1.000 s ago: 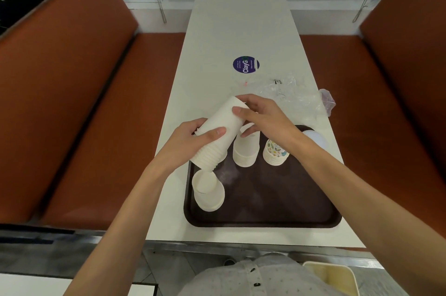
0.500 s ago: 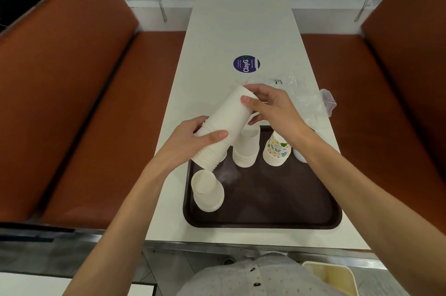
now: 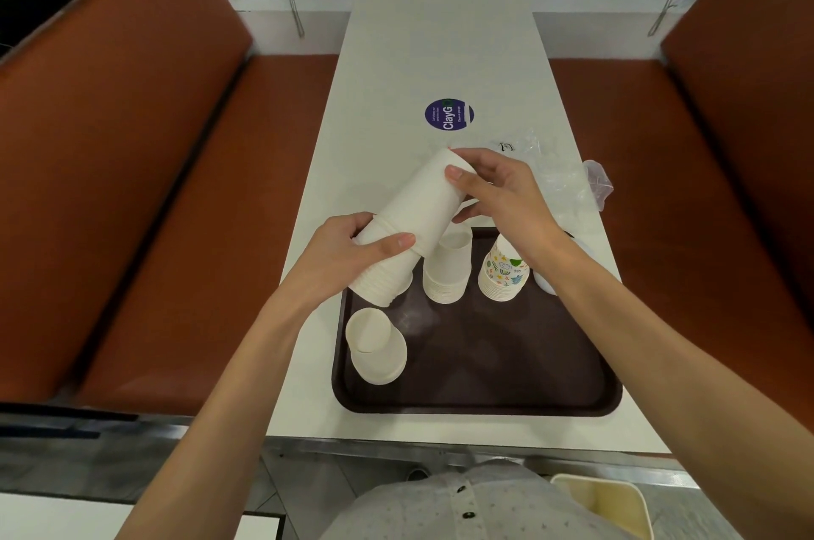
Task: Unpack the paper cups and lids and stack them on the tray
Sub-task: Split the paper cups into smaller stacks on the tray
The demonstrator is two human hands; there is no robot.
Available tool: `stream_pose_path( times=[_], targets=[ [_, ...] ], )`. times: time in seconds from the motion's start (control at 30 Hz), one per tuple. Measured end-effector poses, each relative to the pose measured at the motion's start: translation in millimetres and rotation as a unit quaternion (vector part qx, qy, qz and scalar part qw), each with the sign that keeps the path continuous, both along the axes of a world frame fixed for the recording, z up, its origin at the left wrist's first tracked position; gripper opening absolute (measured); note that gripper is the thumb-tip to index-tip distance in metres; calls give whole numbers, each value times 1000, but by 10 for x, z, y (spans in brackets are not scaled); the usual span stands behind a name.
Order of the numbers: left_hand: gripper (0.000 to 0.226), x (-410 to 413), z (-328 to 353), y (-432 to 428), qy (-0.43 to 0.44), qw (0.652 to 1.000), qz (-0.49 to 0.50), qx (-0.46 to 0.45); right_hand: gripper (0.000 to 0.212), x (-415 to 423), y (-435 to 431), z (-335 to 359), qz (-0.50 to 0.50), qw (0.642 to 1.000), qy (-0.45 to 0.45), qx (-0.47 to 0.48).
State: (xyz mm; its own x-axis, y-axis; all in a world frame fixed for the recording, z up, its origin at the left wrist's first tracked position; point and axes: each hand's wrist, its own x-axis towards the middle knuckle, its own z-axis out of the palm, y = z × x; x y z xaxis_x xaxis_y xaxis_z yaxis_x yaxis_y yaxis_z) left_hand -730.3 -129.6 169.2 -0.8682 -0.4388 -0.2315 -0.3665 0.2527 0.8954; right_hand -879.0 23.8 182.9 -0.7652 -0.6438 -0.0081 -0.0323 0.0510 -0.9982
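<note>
**Tilted cup stack held over the tray's back-left corner**

Head view: the left hand (image 3: pixel 348 257) curls round the rim end of a long stack of white paper cups (image 3: pixel 409 226), thumb across the front. The right hand (image 3: pixel 497 191) pinches the closed base end between thumb and fingertips. The stack hangs above the far-left corner of the tray (image 3: pixel 484 398). Its long axis slants, with the bases pointing up and away and the rims pointing down toward the person. A loose left grip could let the nested cups slide apart and spill. A swing of the low end could topple the shorter white stack (image 3: pixel 447 275) just beside it.
</note>
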Motion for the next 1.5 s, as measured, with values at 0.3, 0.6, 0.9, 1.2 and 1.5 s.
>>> stream_pose_path(
  times=[0.3, 0.6, 0.9, 1.2, 1.5],
  targets=[
    [37, -17, 6, 12, -11, 1000, -9, 25, 29, 9, -8, -38, -16, 999, -26, -18],
    [47, -56, 21, 18, -12, 996, -12, 86, 28, 18, -40, -74, -32, 994, -87, -60],
    [55, -110, -36, 48, -20, 999, 22, -13, 41, 133, -179, -129, -53, 981, -171, -75],
    [67, -93, -56, 92, 4, 999, 13, -43, 51, 129, -185, -135, -22, 965, -227, -127],
    [63, 55, -123, 59, -21, 999, -13, -33, 36, -175, -13, -75, -98, 972, -176, -124]
  ],
)
